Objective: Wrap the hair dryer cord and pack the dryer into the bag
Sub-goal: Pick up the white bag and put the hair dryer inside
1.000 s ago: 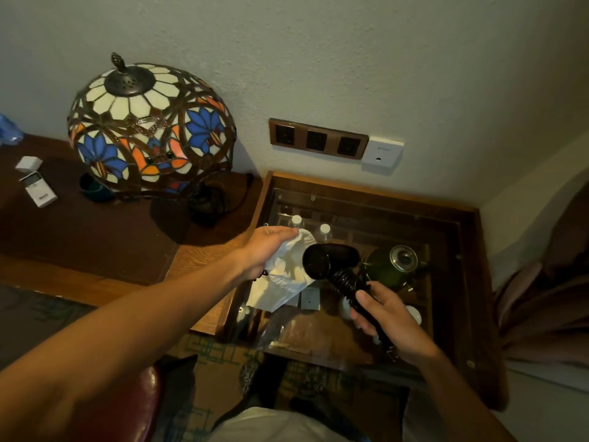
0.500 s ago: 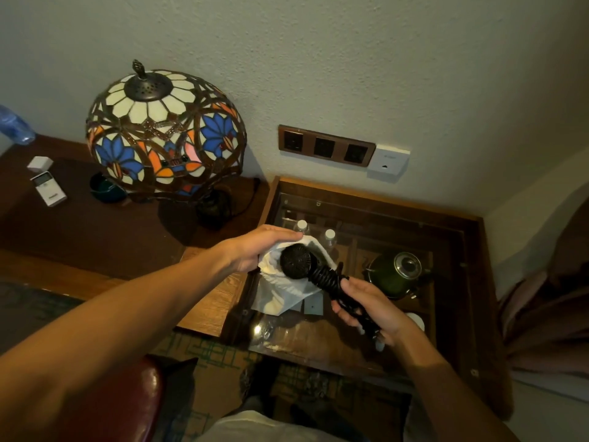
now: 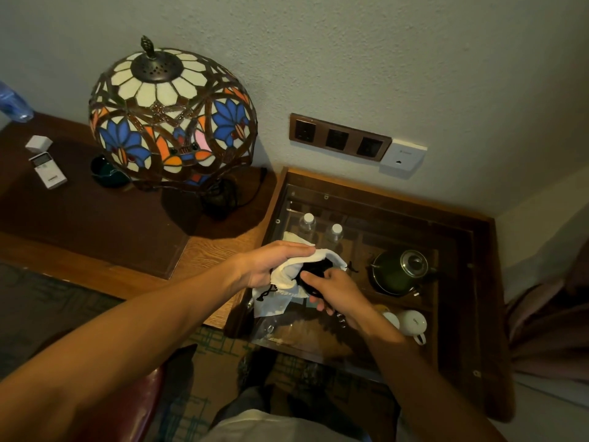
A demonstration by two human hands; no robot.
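Note:
My left hand (image 3: 271, 266) grips the upper rim of a white drawstring bag (image 3: 287, 282) and holds its mouth wide above the glass-topped cabinet (image 3: 459, 314). The black hair dryer (image 3: 314, 272), its cord coiled around the handle, sits head-first inside the bag's mouth, so only a dark part shows. My right hand (image 3: 338, 295) is closed around the dryer's handle just below the bag opening. The plug's metal pins (image 3: 341, 320) stick out under that hand.
A stained-glass lamp (image 3: 172, 116) stands on the wooden desk (image 3: 95, 218) at the left, with a white remote (image 3: 47, 170) beyond it. Under the cabinet glass lie two bottles (image 3: 307, 223), a green kettle (image 3: 401, 272) and white cups (image 3: 411, 323). Wall sockets (image 3: 338, 138) sit above.
My right hand has pushed the dryer leftward and head-first into the bag; the dryer head, fully visible before, is now mostly hidden inside. My left hand stayed on the bag's rim.

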